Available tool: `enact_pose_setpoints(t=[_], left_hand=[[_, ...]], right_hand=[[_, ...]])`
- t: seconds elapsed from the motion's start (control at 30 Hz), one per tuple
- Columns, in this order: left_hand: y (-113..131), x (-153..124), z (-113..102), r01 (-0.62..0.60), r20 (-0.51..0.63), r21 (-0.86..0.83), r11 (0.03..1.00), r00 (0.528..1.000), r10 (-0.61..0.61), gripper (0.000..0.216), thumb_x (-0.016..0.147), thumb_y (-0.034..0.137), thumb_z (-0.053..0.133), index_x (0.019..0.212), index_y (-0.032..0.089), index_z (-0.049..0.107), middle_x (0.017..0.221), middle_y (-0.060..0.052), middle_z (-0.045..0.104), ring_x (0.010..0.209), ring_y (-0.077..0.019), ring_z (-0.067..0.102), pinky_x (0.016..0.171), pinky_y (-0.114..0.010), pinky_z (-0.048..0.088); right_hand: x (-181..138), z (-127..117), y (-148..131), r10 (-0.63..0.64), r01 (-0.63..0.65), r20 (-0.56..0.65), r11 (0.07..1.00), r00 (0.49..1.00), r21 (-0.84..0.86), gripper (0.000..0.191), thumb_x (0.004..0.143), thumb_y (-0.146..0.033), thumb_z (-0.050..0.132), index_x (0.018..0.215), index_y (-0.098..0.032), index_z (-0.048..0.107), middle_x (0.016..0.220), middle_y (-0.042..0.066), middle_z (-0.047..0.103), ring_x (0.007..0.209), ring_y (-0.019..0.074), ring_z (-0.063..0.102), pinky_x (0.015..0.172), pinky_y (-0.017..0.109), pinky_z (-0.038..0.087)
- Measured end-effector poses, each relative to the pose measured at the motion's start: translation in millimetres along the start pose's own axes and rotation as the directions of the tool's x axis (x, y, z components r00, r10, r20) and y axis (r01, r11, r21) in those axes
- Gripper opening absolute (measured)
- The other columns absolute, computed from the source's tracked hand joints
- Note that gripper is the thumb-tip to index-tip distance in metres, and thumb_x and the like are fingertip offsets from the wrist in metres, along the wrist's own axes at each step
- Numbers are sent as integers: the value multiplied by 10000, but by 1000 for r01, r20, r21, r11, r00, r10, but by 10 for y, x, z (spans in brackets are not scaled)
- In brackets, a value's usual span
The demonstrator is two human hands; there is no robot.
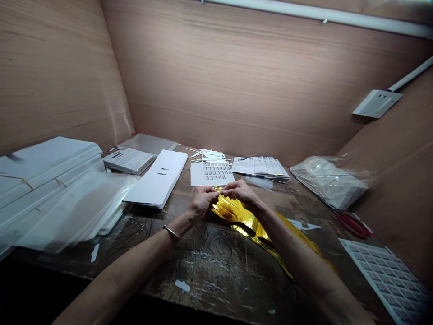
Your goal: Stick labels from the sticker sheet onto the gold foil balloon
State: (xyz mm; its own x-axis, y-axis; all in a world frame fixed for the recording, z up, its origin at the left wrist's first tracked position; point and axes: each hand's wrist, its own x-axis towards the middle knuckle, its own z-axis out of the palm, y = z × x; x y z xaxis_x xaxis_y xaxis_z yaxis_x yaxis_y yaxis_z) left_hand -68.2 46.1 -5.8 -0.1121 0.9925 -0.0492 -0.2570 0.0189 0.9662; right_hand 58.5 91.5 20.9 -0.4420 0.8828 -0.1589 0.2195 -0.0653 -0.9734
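A shiny gold foil sheet (241, 215) runs from the middle of the table toward the lower right, partly under my right forearm. My left hand (203, 200) pinches its far end between thumb and fingers. Close beside it, my right hand (241, 193) pinches the same end, and the fingertips of both hands nearly meet. Whether something small sits between the fingertips, I cannot make out. Just beyond the hands lies a white sheet of small printed labels (216, 172).
White cards (157, 178) and clear plastic sleeves (98, 203) are stacked at left. Behind lie paper strips (211, 155) and printed cards (259, 166). To the right are a plastic bag (329, 180), red-handled scissors (353, 225) and another label sheet (385, 275). Wooden walls (219, 81) enclose the table.
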Motion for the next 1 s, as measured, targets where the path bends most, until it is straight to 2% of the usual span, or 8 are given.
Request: enact_pose_setpoints(t=[0.23, 0.47, 0.6, 0.7, 0.83, 0.93, 1.0], left_hand=[[-21, -19, 3, -2, -64, 38, 999, 998, 5, 91, 469, 161, 553, 420, 113, 493, 350, 40, 447, 331, -38, 361, 356, -170, 263], [-8, 17, 1, 68, -118, 35, 997, 991, -64, 122, 482, 145, 554, 415, 117, 457, 339, 43, 423, 311, -33, 347, 342, -166, 240], [-17, 32, -63, 191, -125, 163, 968, 977, -172, 259, 577, 358, 559, 502, 119, 491, 319, 27, 420, 271, -58, 345, 320, -184, 229], [-38, 31, -129, 238, -186, 305, 922, 965, -187, 380, 634, 482, 479, 576, 109, 523, 307, 9, 431, 247, -74, 342, 308, -194, 224], [-47, 7, -239, 274, -263, 378, 884, 948, -182, 381, 675, 469, 432, 555, 116, 508, 310, 1, 440, 234, -75, 334, 302, -197, 229], [-47, -22, -328, 319, -334, 367, 874, 922, -197, 359, 683, 442, 441, 527, 122, 488, 300, 13, 423, 220, -63, 312, 295, -190, 208], [-55, -41, -364, 321, -325, 353, 879, 923, -207, 351, 677, 434, 457, 523, 120, 492, 295, 20, 412, 215, -55, 300, 293, -183, 190]], right_hand=[[34, 65, 108, -52, 56, -118, 998, 992, 30, 141, 432, -216, 652, 505, -99, 624, 429, -5, 511, 440, 66, 386, 469, 220, 290], [163, 124, 178, -95, 87, -232, 995, 968, -43, 97, 442, -206, 600, 442, -115, 566, 425, -18, 492, 457, 74, 394, 486, 220, 313], [243, 134, 239, -42, 3, -239, 987, 970, -159, 114, 450, -223, 580, 433, -118, 539, 407, -26, 457, 453, 74, 384, 475, 217, 298], [302, 159, 280, 11, -58, -195, 970, 981, -235, 121, 459, -229, 568, 442, -114, 539, 412, -19, 456, 456, 82, 396, 468, 221, 294], [358, 171, 265, 57, -114, -189, 945, 980, -308, 93, 462, -198, 565, 449, -110, 538, 403, -20, 441, 443, 80, 386, 445, 218, 278], [359, 129, 218, 106, -171, -230, 943, 967, -284, 69, 459, -148, 566, 430, -107, 518, 395, -18, 431, 419, 72, 368, 421, 217, 265], [353, 96, 208, 141, -207, -247, 942, 959, -265, 72, 461, -129, 569, 429, -105, 509, 394, -15, 431, 407, 72, 363, 410, 218, 261]])
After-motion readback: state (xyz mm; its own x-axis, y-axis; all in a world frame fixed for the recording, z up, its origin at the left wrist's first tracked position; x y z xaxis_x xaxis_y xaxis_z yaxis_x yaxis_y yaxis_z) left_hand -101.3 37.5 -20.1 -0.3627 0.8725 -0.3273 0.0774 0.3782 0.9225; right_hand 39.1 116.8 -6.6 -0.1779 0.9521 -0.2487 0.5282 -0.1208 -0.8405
